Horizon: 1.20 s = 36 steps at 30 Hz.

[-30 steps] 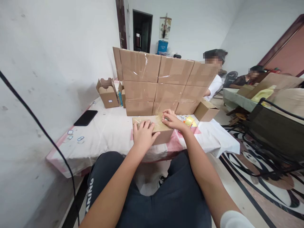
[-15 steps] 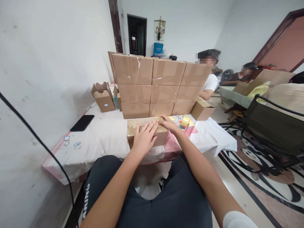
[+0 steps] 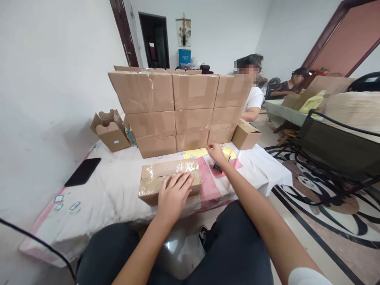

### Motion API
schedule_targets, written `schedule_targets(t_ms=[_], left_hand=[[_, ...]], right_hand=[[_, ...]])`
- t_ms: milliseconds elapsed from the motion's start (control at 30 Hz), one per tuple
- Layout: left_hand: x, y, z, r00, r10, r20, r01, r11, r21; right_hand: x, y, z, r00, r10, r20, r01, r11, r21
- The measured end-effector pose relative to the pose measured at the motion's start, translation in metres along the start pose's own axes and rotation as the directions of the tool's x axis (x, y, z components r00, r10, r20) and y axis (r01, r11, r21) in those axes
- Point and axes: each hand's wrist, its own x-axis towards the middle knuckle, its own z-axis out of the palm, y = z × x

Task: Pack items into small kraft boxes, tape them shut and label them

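A small cardboard box [image 3: 154, 188] with clear tape along its top seam lies near the table's front edge. My left hand [image 3: 175, 192] rests on its top and front edge, fingers stretched out. To the right of the box, my right hand [image 3: 216, 153] is off the cardboard with its fingers curled together; whatever may be in them is hidden. Just under and behind that wrist is a tape dispenser [image 3: 218, 168], dark blue and orange, partly covered by my hand and forearm.
A wall of stacked cardboard boxes [image 3: 191, 122] stands behind. One more box [image 3: 246, 135] is at its right, an open carton [image 3: 111, 134] at its left. A black phone [image 3: 83, 171] lies on the cloth-covered table [image 3: 107, 198]. A person in a white sleeve [image 3: 254, 99] sits beyond.
My right hand has left the box top and moved right, over the tape dispenser, its fingers curling. My left hand stays on the box. The view has shifted.
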Motion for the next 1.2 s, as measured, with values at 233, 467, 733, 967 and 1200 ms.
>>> schedule_targets(t_ms=[233,467,733,967,1200], left_hand=[[0.003,-0.009,0.009,0.993,0.051,-0.105,-0.051,0.999,0.003],[0.005,-0.012,0.005,0.990,0.066,-0.123,-0.070,0.997,-0.026],[0.006,-0.013,0.004,0.991,0.062,-0.120,-0.065,0.998,-0.021],[0.002,-0.010,0.008,0.992,0.030,-0.119,-0.035,0.999,-0.040],[0.002,-0.009,0.005,0.994,0.037,-0.104,-0.043,0.998,-0.054]], right_hand=[[0.098,0.057,-0.052,0.973,0.065,0.223,-0.013,0.974,-0.228],[0.124,0.065,-0.038,0.921,-0.040,0.387,0.147,0.957,-0.249],[0.109,0.012,0.052,0.798,-0.250,0.549,0.354,0.931,-0.091],[0.078,-0.003,0.093,0.829,-0.185,0.528,0.254,0.965,-0.060],[0.064,0.004,0.081,0.940,-0.122,0.318,0.042,0.968,0.246]])
